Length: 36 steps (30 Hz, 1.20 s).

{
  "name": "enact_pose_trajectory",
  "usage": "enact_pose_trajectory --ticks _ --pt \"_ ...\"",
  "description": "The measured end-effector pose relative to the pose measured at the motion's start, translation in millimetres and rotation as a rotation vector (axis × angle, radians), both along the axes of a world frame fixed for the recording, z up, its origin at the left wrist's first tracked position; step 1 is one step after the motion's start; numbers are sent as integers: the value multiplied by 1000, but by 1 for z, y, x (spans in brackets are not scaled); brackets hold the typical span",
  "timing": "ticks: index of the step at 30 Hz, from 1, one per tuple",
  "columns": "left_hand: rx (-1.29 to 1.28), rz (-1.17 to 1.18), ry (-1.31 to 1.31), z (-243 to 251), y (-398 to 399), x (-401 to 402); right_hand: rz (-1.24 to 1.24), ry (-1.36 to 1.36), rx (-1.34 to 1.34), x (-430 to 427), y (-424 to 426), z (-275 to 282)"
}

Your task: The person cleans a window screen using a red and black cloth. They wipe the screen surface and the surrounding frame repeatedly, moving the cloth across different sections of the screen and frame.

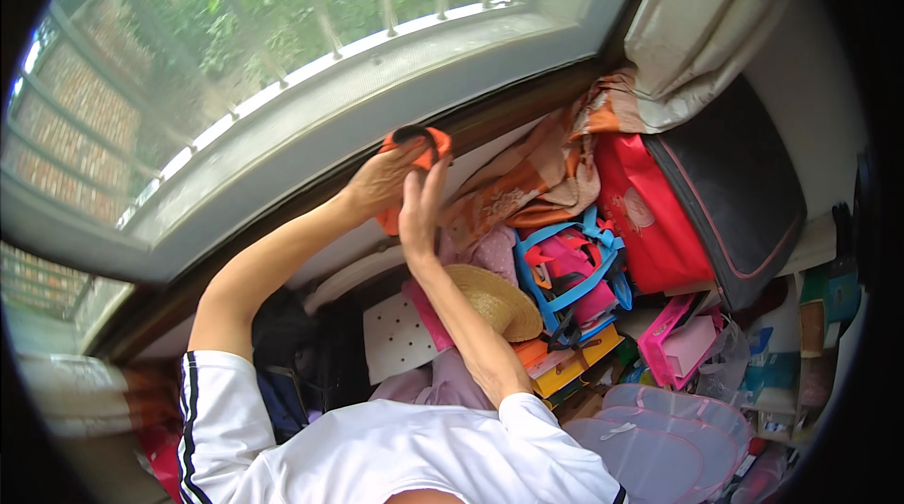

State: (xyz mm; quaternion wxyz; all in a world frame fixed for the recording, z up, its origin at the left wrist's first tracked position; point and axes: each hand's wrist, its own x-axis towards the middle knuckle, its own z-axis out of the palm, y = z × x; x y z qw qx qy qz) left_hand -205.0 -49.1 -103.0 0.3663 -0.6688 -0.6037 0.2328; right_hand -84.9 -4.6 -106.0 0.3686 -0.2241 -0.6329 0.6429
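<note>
My left hand point(385, 182) is closed on an orange fabric item point(441, 142) with a black band, raised in front of the window's lower frame. My right hand point(421, 211) is upright beside it, fingers mostly straight and its fingertips against the fabric. Whether these fingers grip it, I cannot tell. More of the orange fabric shows below my left palm; the rest is hidden behind both hands. Under my right forearm lies a woven straw hat point(498, 299).
A barred window point(339, 101) spans the far side. Right of my hands are a patterned orange curtain point(522, 193), a blue-handled bag point(572, 264), a red bag point(653, 214) and a large dark case point(734, 186). Translucent mesh panels point(657, 440) and a pink box point(678, 345) lie lower right.
</note>
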Motion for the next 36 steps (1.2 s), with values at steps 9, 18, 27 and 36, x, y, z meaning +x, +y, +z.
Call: enact_pose_trajectory --ticks 9,18,27,36 --pt "32 -84 112 13 307 21 -291 189 -21 -7 246 -49" --pt "47 -24 274 19 439 60 -179 336 -174 12 372 -49" --pt "-11 58 286 13 296 57 -59 252 -393 25 219 -27" --pt "155 149 103 -41 -19 16 191 -3 -364 -2 -47 -25"
